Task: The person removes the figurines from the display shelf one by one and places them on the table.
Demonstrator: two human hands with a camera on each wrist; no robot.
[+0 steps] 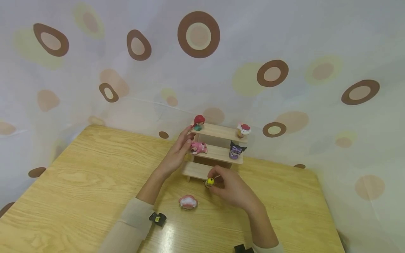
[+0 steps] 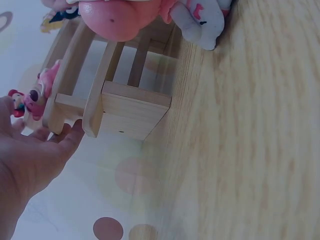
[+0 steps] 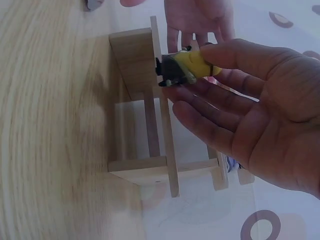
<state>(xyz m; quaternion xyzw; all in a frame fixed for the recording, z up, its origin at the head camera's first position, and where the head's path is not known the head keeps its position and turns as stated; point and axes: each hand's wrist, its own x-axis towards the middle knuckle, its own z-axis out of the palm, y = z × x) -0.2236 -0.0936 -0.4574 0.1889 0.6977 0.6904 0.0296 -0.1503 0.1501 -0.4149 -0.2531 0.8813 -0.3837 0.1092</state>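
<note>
Spotted sheeting (image 1: 161, 49) backed the stand (image 1: 218, 131). My right hand (image 1: 233, 189) pinched the yellow figure (image 1: 210, 182), long axis upright, at lowest shelf's front edge (image 1: 194, 175); my left hand (image 1: 177, 151), farther, touched the stand's left end, fingers extended.

I can see the person's right grip (image 1: 232, 188) pinching a yellow-topped figurine (image 1: 210, 182) by the front edge of the wooden shelf (image 1: 218, 152). Their left grip (image 1: 177, 153) touches its left side, beside a pink figure (image 1: 199, 148); a pink-and-white piece (image 1: 188, 202) lies on the table (image 1: 79, 193).
</note>
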